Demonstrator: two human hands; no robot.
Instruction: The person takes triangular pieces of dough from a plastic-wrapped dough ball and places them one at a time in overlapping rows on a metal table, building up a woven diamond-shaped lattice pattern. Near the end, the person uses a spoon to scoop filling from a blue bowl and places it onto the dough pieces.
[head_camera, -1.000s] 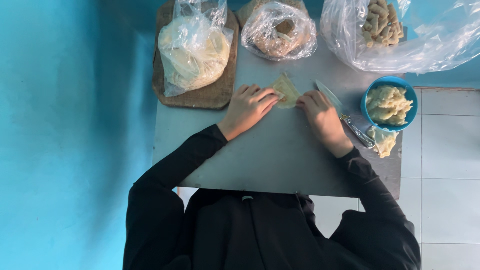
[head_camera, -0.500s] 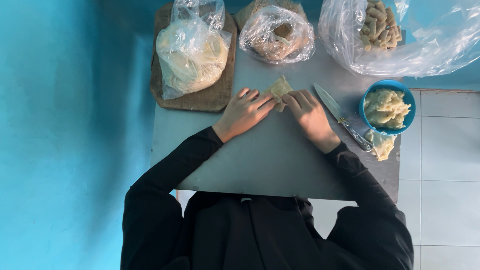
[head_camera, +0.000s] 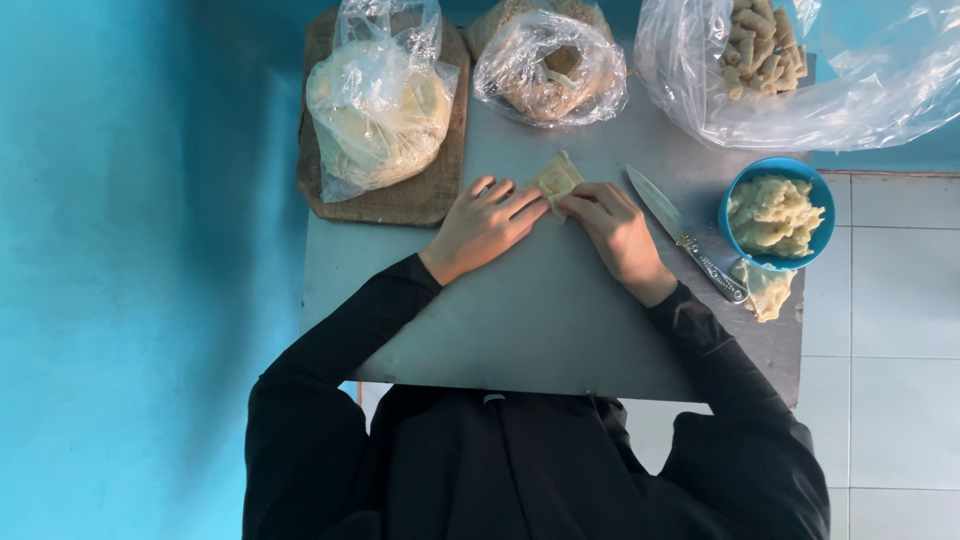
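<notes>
folding the wrapper on the grey table

your left hand (head_camera: 482, 222) and right hand (head_camera: 612, 232) meet at a small pale wrapper (head_camera: 556, 177) lying on the grey table (head_camera: 540, 320), between the wooden board (head_camera: 400, 200) and the knife (head_camera: 686, 238). both sets of fingertips pinch its near edge, fingers curled, not flat. to fold it well, i'd keep the pressure even on both sides, press the seam down snug, and work close to the table so filling stays in. the blue bowl (head_camera: 733, 200) of filling sits near your right hand.
</notes>
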